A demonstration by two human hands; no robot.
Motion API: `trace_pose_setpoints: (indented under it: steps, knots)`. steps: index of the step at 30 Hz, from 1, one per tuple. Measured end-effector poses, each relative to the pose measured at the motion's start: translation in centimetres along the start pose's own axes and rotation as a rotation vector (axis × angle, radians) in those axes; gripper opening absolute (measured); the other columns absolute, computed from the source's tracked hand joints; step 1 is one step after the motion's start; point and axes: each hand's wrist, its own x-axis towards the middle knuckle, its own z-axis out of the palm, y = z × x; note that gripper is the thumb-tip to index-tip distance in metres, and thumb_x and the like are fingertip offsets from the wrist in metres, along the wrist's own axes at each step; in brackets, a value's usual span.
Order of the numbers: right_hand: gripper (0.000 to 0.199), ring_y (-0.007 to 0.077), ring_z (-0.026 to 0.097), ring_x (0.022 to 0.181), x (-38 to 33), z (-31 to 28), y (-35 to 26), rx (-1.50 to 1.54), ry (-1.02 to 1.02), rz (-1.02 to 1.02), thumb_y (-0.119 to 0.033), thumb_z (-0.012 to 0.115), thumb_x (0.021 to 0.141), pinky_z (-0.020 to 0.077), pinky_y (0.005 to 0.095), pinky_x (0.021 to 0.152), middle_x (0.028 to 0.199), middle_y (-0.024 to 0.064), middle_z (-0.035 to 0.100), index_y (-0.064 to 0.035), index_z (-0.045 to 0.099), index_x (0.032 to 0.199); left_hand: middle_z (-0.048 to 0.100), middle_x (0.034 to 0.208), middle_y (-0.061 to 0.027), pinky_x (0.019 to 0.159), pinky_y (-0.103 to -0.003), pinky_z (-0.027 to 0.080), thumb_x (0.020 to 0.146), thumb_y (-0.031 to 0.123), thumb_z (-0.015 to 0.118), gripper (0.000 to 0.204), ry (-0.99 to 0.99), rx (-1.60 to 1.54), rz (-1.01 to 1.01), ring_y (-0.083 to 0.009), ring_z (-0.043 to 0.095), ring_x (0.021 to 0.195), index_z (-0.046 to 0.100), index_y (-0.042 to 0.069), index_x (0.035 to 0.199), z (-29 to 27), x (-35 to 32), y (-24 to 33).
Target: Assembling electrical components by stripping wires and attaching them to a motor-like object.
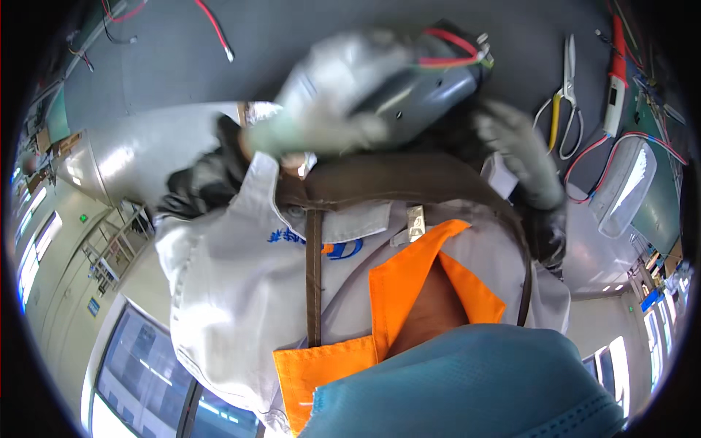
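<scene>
My left hand [339, 84], in a pale glove, grips a dark, shiny cylinder that looks like a motor housing [427, 95]. Red and yellow-green wires [449, 62] lie along the housing's upper side, with small metal terminals at its right end. Motion blurs the left glove, so single fingers are hard to make out. To the right of the housing, my gloved right hand [518, 150] has its fingers stretched loosely towards the housing's lower end. It appears apart from the housing, and nothing shows in it.
Scissors [569, 87] lie on the grey worktop [153, 66] at the right. Beside them are a red-and-white handheld tool [617, 91] with red and blue leads, and a pale oblong tray [626, 186]. A red wire [215, 29] and several loose leads lie farther left.
</scene>
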Motion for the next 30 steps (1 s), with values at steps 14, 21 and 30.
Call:
trace_pose_setpoints:
  steps: [14,21,30]
  knots:
    - [0.035,0.0106,0.065,0.095,7.8,-0.9,-9.1,-0.259,0.236,-0.791,-0.02,0.066,0.101,0.0536,0.0269,0.085,0.109,0.0059,0.071,0.0034,0.067,0.128,0.073,0.11,-0.0105,0.072,-0.025,0.051,0.104,0.025,0.053,0.039,0.144,-0.919,-0.476,-0.0158,0.069,0.094,0.062,-0.004,0.128,-0.1,18.1,-12.2]
    - [0.044,0.0139,0.069,0.088,-1.1,-14.2,-6.3,0.138,0.856,-0.827,-0.014,0.066,0.1,0.0565,0.0298,0.081,0.108,0.0097,0.071,0.0041,0.054,0.138,0.064,0.098,-0.0012,0.07,-0.022,0.051,0.101,0.029,0.062,0.047,0.288,-1.153,-0.668,-0.0084,0.061,0.084,0.055,0.003,0.14,-2.5,3.9,-6.0]
    - [0.019,0.0066,0.055,0.054,3.3,-5.1,-8.7,-0.788,0.005,-0.487,-0.021,0.074,0.093,0.044,0.0247,0.049,0.071,-0.0014,0.061,-0.0051,0.075,0.104,0.07,0.101,-0.006,0.082,-0.028,0.053,0.103,0.034,0.063,0.04,-0.459,-1.059,-0.765,-0.0117,0.063,0.089,0.067,-0.002,0.121,-2.9,0.2,0.2]
